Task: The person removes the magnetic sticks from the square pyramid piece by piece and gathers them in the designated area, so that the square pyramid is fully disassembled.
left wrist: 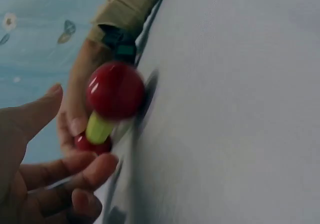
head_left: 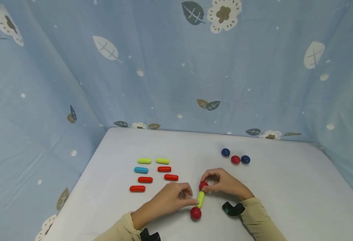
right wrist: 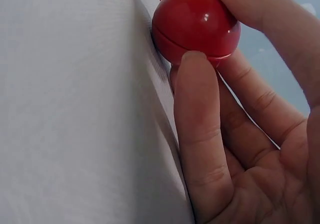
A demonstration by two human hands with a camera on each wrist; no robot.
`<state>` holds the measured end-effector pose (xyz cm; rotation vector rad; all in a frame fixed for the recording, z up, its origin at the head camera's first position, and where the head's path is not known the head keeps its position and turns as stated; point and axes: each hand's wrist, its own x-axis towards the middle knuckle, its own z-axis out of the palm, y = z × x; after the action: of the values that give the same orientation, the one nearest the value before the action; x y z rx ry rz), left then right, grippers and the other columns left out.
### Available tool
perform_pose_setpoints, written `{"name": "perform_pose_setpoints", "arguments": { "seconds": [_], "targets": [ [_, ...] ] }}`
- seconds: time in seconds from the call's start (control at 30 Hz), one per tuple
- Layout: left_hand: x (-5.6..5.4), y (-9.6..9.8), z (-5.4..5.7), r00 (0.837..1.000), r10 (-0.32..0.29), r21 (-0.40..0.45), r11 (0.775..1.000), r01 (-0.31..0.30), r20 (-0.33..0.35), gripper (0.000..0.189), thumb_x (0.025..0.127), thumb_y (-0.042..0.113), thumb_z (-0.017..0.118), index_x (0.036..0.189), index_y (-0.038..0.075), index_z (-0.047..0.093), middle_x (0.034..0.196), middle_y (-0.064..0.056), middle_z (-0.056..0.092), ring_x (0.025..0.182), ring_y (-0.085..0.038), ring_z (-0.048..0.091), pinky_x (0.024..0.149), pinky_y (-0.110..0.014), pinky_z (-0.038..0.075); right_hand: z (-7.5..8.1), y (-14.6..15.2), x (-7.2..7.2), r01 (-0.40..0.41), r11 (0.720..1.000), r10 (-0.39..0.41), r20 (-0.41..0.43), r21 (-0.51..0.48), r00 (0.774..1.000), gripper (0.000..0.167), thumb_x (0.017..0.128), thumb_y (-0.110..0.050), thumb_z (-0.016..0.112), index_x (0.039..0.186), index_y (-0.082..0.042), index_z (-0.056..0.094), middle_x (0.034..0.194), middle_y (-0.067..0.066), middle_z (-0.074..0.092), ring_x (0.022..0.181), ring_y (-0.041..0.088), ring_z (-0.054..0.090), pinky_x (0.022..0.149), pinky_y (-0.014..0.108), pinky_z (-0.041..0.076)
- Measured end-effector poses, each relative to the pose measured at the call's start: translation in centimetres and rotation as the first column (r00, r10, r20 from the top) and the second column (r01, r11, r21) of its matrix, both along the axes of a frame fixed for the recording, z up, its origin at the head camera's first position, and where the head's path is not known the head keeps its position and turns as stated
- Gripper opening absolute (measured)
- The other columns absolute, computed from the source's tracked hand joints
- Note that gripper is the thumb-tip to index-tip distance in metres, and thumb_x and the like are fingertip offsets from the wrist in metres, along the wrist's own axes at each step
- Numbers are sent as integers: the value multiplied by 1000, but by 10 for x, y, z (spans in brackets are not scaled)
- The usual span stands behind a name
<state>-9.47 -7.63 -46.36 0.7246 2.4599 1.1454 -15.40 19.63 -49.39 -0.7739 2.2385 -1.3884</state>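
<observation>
A yellow-green rod (head_left: 200,199) joins two red balls in a line on the white table. My right hand (head_left: 226,183) grips the far red ball (head_left: 203,185) between thumb and fingers; the right wrist view shows that ball (right wrist: 195,26) close, its seam visible and the rod's end against it. The near red ball (head_left: 196,213) is at the rod's other end. My left hand (head_left: 171,198) is beside the rod, thumb and fingers spread apart. In the left wrist view the left thumb (left wrist: 42,109) is clear of the rod and balls.
To the left lie several loose rods: red ones (head_left: 137,188), a blue one (head_left: 141,170) and yellow-green ones (head_left: 144,161). Two dark blue balls (head_left: 225,152) and a red ball (head_left: 235,159) sit at the back right. A patterned blue curtain (head_left: 170,73) surrounds the table (head_left: 285,187).
</observation>
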Motion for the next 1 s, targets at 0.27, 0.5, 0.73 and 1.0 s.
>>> {"name": "perform_pose_setpoints", "arguments": {
  "seconds": [0.27, 0.5, 0.73, 1.0],
  "targets": [
    [-3, 16, -3, 997, 64, -82, 994, -67, -39, 26, 85, 45, 82, 82, 21, 71, 64, 18, 61, 62, 3, 53, 57, -19, 42, 5, -3, 1, 5, 1000, -5, -3, 0, 1000, 21, 87, -24, 84, 106, -21, 76, 102, 1, 74, 85, 8, 60, 65, 23, 53],
    [-5, 18, -5, 996, 85, -30, 996, -84, 32, 12, 84, 28, 81, 82, 18, 75, 63, 17, 67, 60, 3, 59, 57, -20, 46, 5, 1, 3, -29, 999, 29, 29, -17, 999, 27, 85, -20, 86, 110, -19, 76, 105, 2, 74, 70, 2, 60, 61, 25, 56],
    [-1, 19, -8, 996, 87, -39, 995, -88, -22, 15, 82, 33, 81, 77, 23, 72, 61, 20, 62, 59, 6, 54, 54, -20, 42, 5, 1, 2, -53, 998, 54, 40, -33, 998, 25, 86, -17, 84, 109, -15, 75, 103, 3, 73, 66, 1, 58, 59, 23, 54],
    [0, 20, -8, 995, 76, -51, 996, -79, -68, 20, 83, 33, 81, 72, 24, 68, 58, 21, 56, 56, 6, 48, 51, -19, 38, 5, -1, 3, -52, 998, 53, 6, -31, 999, 24, 86, -16, 83, 108, -12, 75, 102, 9, 73, 70, 1, 58, 59, 23, 54]
  ]
}}
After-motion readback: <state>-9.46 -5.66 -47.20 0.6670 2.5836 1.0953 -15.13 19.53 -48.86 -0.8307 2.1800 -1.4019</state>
